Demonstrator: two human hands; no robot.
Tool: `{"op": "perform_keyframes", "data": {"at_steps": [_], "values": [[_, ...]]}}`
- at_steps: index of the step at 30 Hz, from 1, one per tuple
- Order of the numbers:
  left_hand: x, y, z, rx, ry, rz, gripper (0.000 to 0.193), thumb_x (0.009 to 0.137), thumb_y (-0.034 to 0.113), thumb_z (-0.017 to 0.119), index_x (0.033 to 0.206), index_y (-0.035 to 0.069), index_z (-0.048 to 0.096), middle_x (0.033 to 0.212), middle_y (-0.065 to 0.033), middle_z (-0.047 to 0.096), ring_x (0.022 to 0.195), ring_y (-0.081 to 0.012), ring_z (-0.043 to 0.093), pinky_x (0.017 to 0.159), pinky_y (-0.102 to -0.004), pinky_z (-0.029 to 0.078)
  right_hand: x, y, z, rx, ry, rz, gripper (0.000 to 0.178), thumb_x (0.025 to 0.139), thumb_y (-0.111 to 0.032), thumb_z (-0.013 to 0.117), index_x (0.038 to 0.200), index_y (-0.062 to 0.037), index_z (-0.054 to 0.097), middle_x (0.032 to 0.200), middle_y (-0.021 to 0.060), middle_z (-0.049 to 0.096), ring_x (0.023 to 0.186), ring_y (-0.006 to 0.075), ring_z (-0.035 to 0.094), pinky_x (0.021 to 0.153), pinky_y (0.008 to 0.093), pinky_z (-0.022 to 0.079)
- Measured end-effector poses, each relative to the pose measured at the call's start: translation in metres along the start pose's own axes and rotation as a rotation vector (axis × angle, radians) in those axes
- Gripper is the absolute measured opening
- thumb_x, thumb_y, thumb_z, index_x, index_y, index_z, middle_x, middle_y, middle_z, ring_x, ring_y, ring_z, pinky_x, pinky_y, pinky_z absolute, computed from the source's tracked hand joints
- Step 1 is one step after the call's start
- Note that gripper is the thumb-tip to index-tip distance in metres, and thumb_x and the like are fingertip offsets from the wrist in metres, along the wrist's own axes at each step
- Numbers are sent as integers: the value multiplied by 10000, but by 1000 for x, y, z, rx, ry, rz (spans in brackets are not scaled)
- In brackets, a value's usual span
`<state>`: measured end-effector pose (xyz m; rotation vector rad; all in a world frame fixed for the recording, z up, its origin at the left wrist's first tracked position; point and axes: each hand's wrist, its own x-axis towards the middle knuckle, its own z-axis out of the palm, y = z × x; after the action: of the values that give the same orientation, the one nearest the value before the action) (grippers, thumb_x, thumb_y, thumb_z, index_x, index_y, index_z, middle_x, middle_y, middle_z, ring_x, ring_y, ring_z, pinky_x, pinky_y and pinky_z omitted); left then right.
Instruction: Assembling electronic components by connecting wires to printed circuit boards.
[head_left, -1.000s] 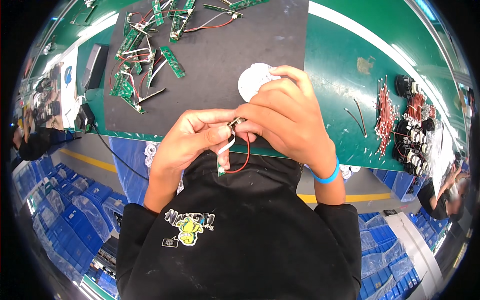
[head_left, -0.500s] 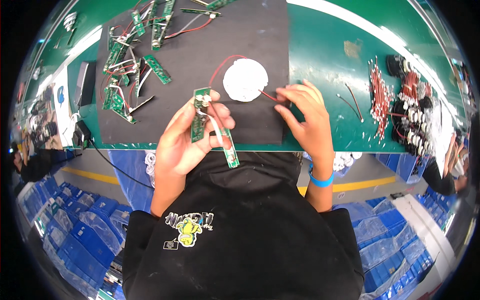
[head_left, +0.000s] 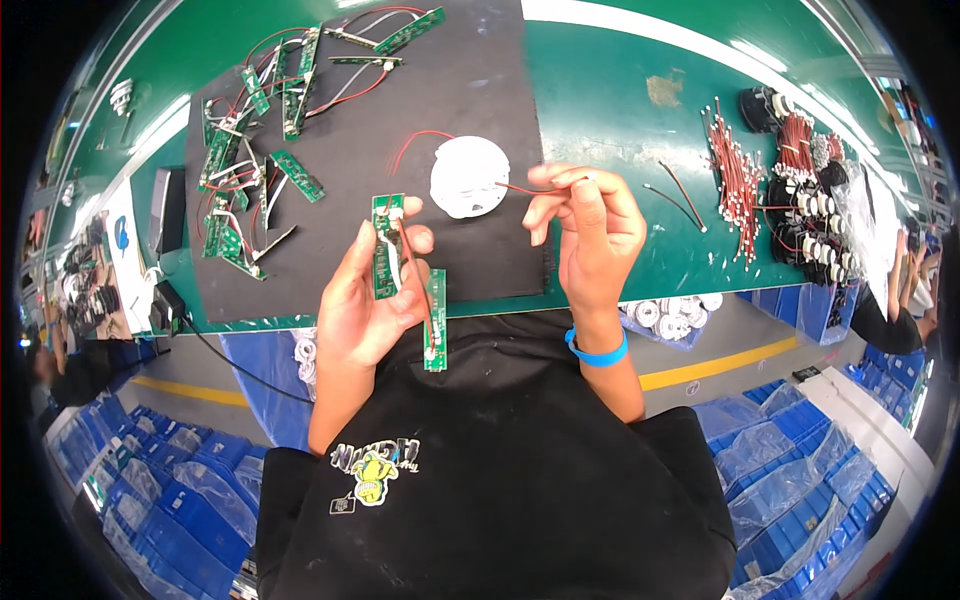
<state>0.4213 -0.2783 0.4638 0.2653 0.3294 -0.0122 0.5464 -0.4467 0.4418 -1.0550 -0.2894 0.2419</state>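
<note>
The left hand (head_left: 362,312) clasps probably light, brittle green boards (head_left: 438,315), best held edgewise; the right hand (head_left: 600,235) pinches flexible red wire (head_left: 520,189).

I see the white round disc (head_left: 469,178) as smooth, softly matt plastic. The green strip-shaped circuit boards (head_left: 440,312) look glossy to me, and the thin red wire (head_left: 520,189) wears smooth plastic insulation. From where I sit, the black flat mat (head_left: 490,250) reads matt, the green tabletop (head_left: 610,110) glossy, streaked with reflections. The black shirt (head_left: 520,470) is dull cloth; the blue wristband (head_left: 598,357), smooth and rubbery.
</note>
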Motion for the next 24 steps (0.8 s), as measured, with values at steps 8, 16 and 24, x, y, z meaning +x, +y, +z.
{"op": "perform_keyframes", "data": {"at_steps": [8, 16, 24], "values": [[2, -8, 5, 182, 71, 85, 459, 987, 335, 376, 1311, 10, 395, 1264, -187, 486, 661, -154, 579, 510, -277, 461, -5, -9, 5, -404, -73, -97, 135, 869, 11, 583, 994, 33, 627, 717, 129, 622, 507, 128, 551, 447, 234, 433], [6, -17, 9, 330, -35, 100, 452, 977, 325, 427, 1294, 4, 405, 1323, -166, 455, 726, -148, 580, 621, -311, 522, -12, -7, 33, -708, -284, -372, 148, 711, 36, 719, 845, -13, 679, 737, 60, 601, 616, 165, 593, 524, 275, 462], [6, -24, 13, 420, 80, 100, 465, 970, 324, 450, 1301, 0, 403, 1317, -127, 470, 740, -132, 582, 650, -308, 526, -17, -2, 35, -715, -277, -320, 186, 719, 65, 697, 888, 2, 655, 766, 68, 585, 612, 180, 587, 512, 280, 466]]}}
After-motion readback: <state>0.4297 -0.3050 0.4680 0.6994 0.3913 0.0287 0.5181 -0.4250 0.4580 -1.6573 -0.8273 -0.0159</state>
